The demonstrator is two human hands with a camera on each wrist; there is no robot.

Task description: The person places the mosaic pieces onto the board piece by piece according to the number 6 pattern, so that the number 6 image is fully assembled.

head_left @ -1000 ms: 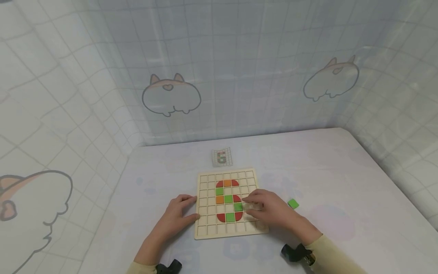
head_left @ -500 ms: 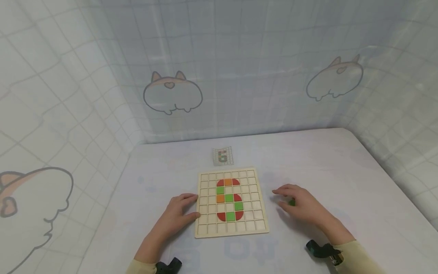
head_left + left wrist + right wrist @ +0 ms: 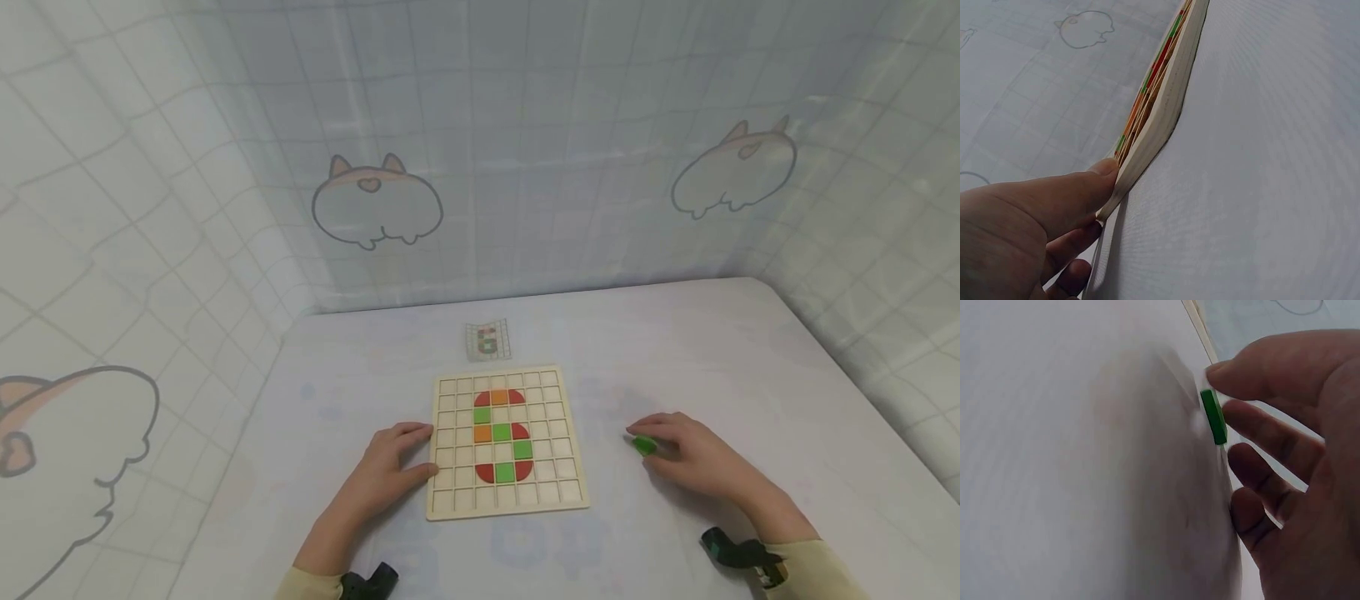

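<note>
A wooden grid board (image 3: 504, 498) lies flat on the table, with red, orange and green tiles (image 3: 501, 433) set in its middle cells. My left hand (image 3: 412, 454) rests at the board's left edge, thumb and forefinger against it. In the left wrist view the thumb of the left hand (image 3: 1100, 175) touches the board's rim (image 3: 1160, 119). My right hand (image 3: 663, 446) lies on the table to the right of the board. It pinches a loose green tile (image 3: 643, 445). The right wrist view shows that green tile (image 3: 1214, 417) between the thumb and a finger of the right hand (image 3: 1219, 394).
A small card with a figure 6 pattern (image 3: 487, 341) lies just behind the board. A pale checked sheet with cartoon animals (image 3: 375, 208) walls the table at the back and on both sides. Dark wrist camera mounts (image 3: 738, 552) sit near the front edge.
My right hand left the board's right part, slid right across the table to the loose green tile and now pinches it. The left hand and the board have stayed put.
</note>
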